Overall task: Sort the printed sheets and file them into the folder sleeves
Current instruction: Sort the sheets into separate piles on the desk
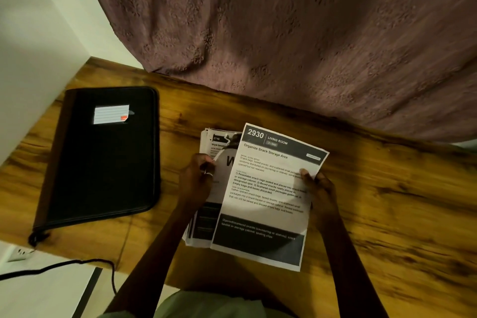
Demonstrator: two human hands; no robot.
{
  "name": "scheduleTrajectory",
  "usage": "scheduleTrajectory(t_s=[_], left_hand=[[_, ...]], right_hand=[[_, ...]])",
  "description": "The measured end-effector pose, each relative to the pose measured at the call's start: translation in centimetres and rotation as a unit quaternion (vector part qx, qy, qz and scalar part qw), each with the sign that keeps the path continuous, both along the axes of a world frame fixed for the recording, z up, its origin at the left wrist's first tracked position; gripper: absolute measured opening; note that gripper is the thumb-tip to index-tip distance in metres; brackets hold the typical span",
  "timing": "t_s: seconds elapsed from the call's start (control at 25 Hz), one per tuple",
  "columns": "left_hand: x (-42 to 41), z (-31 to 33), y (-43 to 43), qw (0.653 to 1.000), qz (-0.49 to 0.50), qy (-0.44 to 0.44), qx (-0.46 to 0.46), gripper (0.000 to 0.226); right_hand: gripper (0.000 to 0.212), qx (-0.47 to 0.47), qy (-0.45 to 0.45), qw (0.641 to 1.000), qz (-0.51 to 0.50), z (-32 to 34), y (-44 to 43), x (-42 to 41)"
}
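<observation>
A stack of printed sheets [206,224] lies on the wooden table [387,201] in front of me. My right hand [318,188] pinches the right edge of the top sheet [271,188], headed "2930 Living Room", lifted and tilted over the stack. My left hand [197,178] grips the left part of the sheets beneath, fingers curled at a page edge. A black zipped folder [103,162] with a white lined label [111,114] lies shut to the left, apart from both hands.
A mauve patterned curtain [296,33] hangs along the table's back edge. A white wall [38,33] stands at the left. A black cable [64,264] runs below the table's near-left edge, by a white socket [20,253].
</observation>
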State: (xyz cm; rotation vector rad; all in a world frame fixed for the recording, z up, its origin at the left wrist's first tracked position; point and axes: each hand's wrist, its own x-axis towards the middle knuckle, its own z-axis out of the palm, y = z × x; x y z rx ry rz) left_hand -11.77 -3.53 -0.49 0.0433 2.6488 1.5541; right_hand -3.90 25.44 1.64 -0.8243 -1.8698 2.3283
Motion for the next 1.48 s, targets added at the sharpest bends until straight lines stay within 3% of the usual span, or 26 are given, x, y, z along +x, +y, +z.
scheduleTrajectory(t_s=[0.16,0.36,0.44,0.56,0.76,0.84,1.08,1.16,1.28,1.48], left_hand=[[1.0,2.4,-1.0,0.973,0.045,-0.086,0.208,0.018],[1.3,4.2,-1.7,0.942,0.067,-0.145,0.294,0.038],[1.6,4.5,-1.6,0.951,0.037,-0.119,0.282,0.041],[2.4,4.0,-1.5,0.964,-0.006,-0.125,0.234,0.025],[2.7,3.9,-1.3,0.931,0.018,-0.226,0.286,0.044],[2.8,3.9,-0.9,0.940,-0.010,-0.219,0.260,0.033],[2.9,3.6,-2.6,0.942,0.032,-0.190,0.273,0.034],[2.4,3.6,-5.0,0.945,0.067,-0.153,0.282,0.030],[1.7,3.5,-8.9,0.942,0.127,-0.140,0.279,0.028],[1.7,3.5,-11.9,0.949,0.129,-0.137,0.255,0.028]], right_hand=[[0.029,-0.071,-0.013,0.997,0.014,0.8,-0.3,0.0],[0.034,-0.152,0.001,0.987,0.050,2.1,-2.3,-1.1],[0.035,-0.143,0.001,0.988,0.052,2.3,-3.2,-2.0],[0.033,-0.057,-0.052,0.997,0.019,2.4,-4.2,-3.0],[0.030,0.161,-0.104,0.981,0.035,1.5,-5.2,-4.3],[0.031,0.203,-0.080,0.975,0.043,1.5,-5.9,-4.7],[0.023,0.272,-0.031,0.961,0.025,0.8,-6.8,-5.1],[0.022,0.344,-0.073,0.936,-0.003,0.2,-5.6,-5.1],[0.026,0.485,-0.111,0.866,0.042,-1.2,-4.6,-4.7],[0.055,0.388,-0.166,0.904,0.066,-3.3,-6.1,-4.2]])
